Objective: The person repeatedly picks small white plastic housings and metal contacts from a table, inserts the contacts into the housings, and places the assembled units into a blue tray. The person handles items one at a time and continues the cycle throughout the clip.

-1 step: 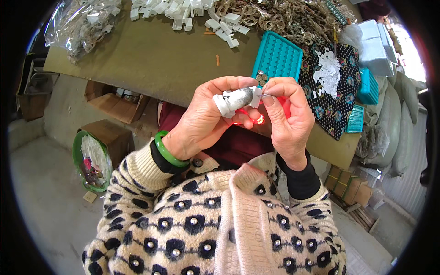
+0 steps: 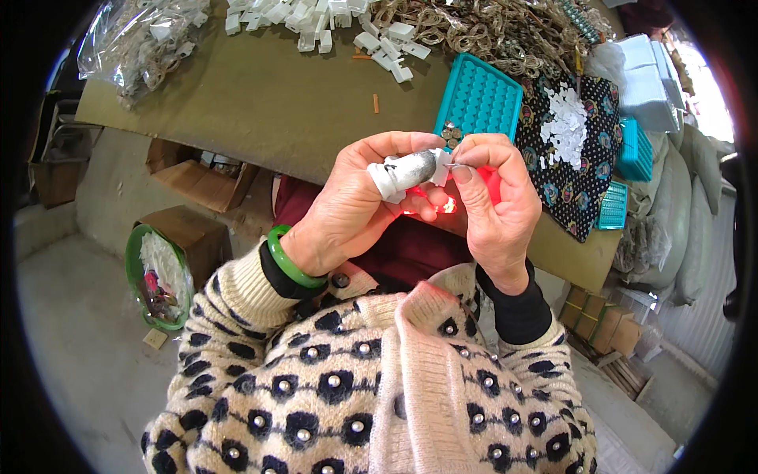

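Observation:
My left hand (image 2: 332, 189) is closed in front of me, a green bangle (image 2: 288, 257) round its wrist. What looks like its thumb is covered by a white wrapping (image 2: 407, 175), smudged dark grey near the tip. At that tip it pinches a small white piece (image 2: 444, 168). Close against it, my right hand (image 2: 501, 193) is closed too, thumb and forefinger pinching a thin, pin-like metal piece (image 2: 451, 164) that meets the white piece. Red light (image 2: 448, 205) glows below and between the hands; its source is mostly hidden.
Beyond my hands, a teal tray (image 2: 482, 99) holds several round metal pieces (image 2: 451, 135). White pieces (image 2: 565, 122) lie on a patterned dark cloth (image 2: 553, 189). White plastic blocks (image 2: 387, 51) and brownish looped parts (image 2: 489, 31) cover the table's far side. A green basket (image 2: 133, 261) stands at left.

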`<act>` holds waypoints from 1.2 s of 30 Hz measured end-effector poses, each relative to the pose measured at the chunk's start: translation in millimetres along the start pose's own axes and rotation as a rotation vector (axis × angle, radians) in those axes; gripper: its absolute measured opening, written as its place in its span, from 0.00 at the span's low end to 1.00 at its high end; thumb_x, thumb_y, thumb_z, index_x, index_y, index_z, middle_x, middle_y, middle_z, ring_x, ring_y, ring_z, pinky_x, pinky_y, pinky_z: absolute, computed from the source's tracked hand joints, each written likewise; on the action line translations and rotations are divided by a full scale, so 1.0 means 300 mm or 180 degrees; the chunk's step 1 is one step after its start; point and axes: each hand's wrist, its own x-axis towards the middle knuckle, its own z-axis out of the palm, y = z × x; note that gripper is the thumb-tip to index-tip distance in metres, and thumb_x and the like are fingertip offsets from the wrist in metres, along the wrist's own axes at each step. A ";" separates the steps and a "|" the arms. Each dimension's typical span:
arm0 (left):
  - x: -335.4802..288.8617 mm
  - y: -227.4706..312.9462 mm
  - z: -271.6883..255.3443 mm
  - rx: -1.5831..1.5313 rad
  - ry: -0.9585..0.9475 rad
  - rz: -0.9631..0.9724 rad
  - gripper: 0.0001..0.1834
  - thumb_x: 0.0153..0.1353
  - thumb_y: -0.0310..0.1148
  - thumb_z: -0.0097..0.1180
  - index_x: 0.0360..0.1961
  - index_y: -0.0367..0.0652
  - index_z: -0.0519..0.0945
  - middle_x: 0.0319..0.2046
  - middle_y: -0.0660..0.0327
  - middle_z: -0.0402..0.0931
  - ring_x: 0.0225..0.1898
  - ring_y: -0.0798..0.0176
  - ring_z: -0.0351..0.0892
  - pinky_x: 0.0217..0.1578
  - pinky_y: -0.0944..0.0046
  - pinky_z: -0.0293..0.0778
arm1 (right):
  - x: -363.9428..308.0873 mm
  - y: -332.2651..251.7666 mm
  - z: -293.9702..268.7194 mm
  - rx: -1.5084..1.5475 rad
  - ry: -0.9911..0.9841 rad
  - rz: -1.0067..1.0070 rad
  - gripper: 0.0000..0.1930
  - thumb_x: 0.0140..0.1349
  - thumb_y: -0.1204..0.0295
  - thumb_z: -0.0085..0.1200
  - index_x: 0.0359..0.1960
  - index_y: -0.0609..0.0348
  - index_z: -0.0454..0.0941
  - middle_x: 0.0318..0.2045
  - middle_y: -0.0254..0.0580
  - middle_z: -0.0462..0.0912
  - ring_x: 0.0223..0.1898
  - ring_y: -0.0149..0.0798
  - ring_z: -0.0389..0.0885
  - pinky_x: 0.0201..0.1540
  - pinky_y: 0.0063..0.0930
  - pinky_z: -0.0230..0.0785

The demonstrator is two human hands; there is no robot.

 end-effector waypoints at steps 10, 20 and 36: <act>0.000 -0.008 0.019 0.0160 0.0124 0.0055 0.15 0.66 0.34 0.57 0.50 0.37 0.78 0.36 0.55 0.81 0.30 0.65 0.82 0.29 0.67 0.81 | 0.010 0.006 -0.023 -0.0142 0.0034 -0.0213 0.09 0.54 0.87 0.56 0.34 0.63 0.74 0.34 0.44 0.77 0.36 0.39 0.79 0.41 0.27 0.73; -0.003 -0.047 0.045 0.0649 0.0404 -0.0001 0.11 0.66 0.31 0.57 0.46 0.37 0.80 0.32 0.57 0.82 0.25 0.66 0.81 0.25 0.68 0.79 | 0.010 -0.019 -0.076 -0.1108 -0.0253 -0.0808 0.11 0.48 0.90 0.53 0.32 0.65 0.73 0.32 0.50 0.76 0.32 0.51 0.79 0.35 0.35 0.74; -0.034 0.442 0.079 0.4500 0.0551 0.3149 0.11 0.59 0.18 0.56 0.43 0.39 0.80 0.36 0.60 0.83 0.34 0.71 0.82 0.29 0.71 0.79 | -0.087 -0.014 -0.106 -0.0415 -0.0401 0.0239 0.04 0.55 0.85 0.56 0.30 0.65 0.76 0.28 0.43 0.79 0.28 0.36 0.79 0.32 0.25 0.70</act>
